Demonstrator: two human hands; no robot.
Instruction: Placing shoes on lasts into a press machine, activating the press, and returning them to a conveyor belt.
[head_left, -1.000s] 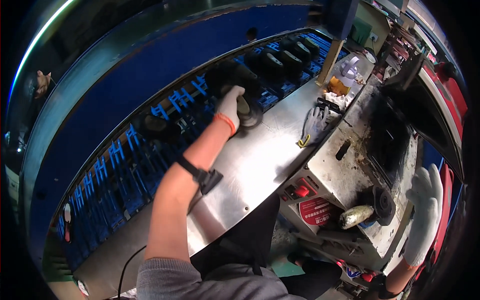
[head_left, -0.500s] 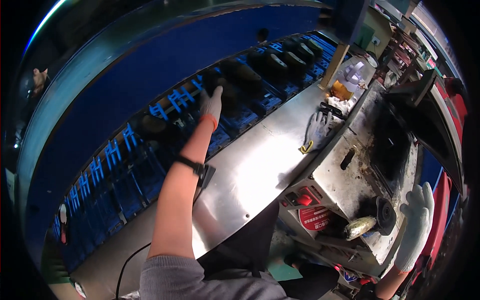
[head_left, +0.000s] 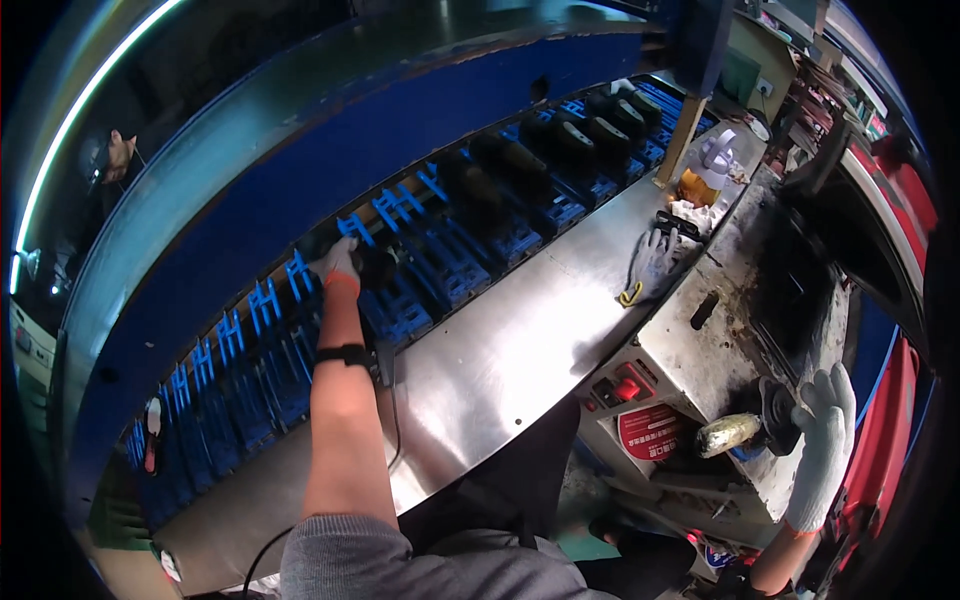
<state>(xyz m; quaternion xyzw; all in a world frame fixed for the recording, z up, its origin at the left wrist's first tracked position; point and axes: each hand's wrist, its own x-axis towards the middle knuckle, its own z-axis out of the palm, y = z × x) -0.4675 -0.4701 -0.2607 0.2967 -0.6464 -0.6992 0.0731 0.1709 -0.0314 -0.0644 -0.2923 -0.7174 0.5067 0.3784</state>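
My left hand, in a white glove with an orange cuff, reaches into the long blue slotted rack. Its fingers are curled against a dark rounded piece, whose exact kind is too dark to make out. Farther along the rack sit several similar dark pieces, some with pale oval ends. On the right, my gloved right hand is open with fingers extended, beside a black round-headed tool with a pale wrapped handle. The fingertips are close to the tool's head; whether they touch cannot be told.
A metal ledge runs along the rack's near side. On it lie a grey glove and a pale-topped container of amber contents. A stained metal machine with a red switch stands right. A blue beam spans behind the rack.
My left hand has moved left and nearer along the rack to the dark piece there. My right hand has lowered slightly toward the round-headed tool. The view has shifted a little.
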